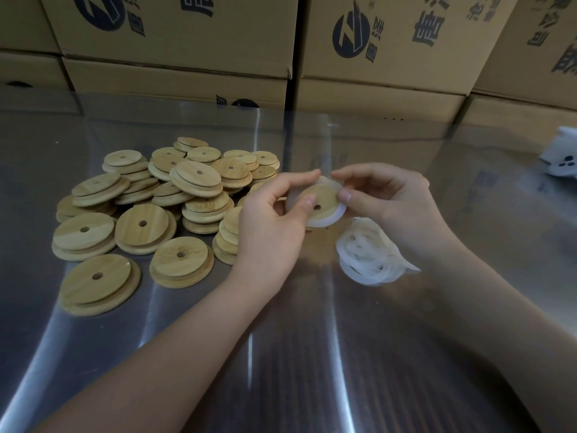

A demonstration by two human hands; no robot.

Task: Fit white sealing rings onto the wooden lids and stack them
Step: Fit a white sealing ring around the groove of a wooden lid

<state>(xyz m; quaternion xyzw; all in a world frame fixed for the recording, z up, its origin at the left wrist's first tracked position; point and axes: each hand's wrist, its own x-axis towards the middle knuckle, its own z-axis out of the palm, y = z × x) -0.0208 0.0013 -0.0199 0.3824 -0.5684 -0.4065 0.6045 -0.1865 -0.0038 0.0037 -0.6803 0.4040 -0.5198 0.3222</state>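
Observation:
Both hands hold one wooden lid (324, 198) up over the middle of the steel table. A white sealing ring (338, 214) lies partly round the lid's rim. My left hand (271, 220) grips the lid from the left, thumb on its face near the centre hole. My right hand (387, 201) pinches the ring and the lid's edge at the right. A loose heap of white sealing rings (368, 257) lies on the table below my right hand. A big pile of wooden lids (162, 198) spreads to the left, each with a small centre hole.
The shiny steel table (281, 354) fills the foreground. Stacked cardboard boxes (390, 57) wall off the far edge. A white object (560, 157) sits at the far right edge of the table.

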